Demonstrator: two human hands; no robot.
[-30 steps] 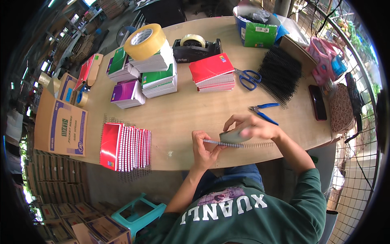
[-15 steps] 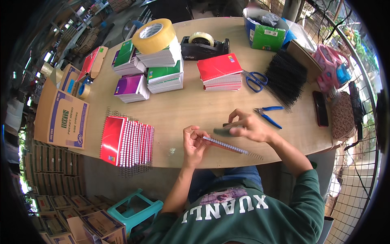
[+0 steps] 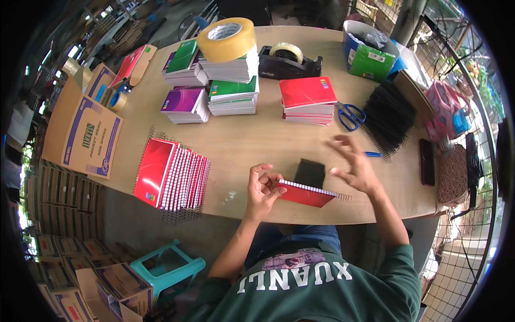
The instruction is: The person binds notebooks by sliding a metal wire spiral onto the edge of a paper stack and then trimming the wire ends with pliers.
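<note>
The left hand (image 3: 261, 193) is pinching 1 red notebook (image 3: 306, 196) by its left end, just above the table's (image 3: 244, 142) near edge; 1 coil (image 3: 344, 197) is running along its upper edge, so threading is looking nearly done, with a loose tail sticking out uncut. The right hand (image 3: 357, 166) is spreading its fingers, holding nothing. Beyond the notebook, 1 dark block (image 3: 310, 174) is lying. Leftward, 1 row of red notebooks (image 3: 153, 172), too packed for counting, is showing untrimmed coil ends. Farther off, 1 pair of scissors (image 3: 351, 117), 1 heap of black coils (image 3: 390, 119) and 1 red stack (image 3: 307, 92) are waiting.
</note>
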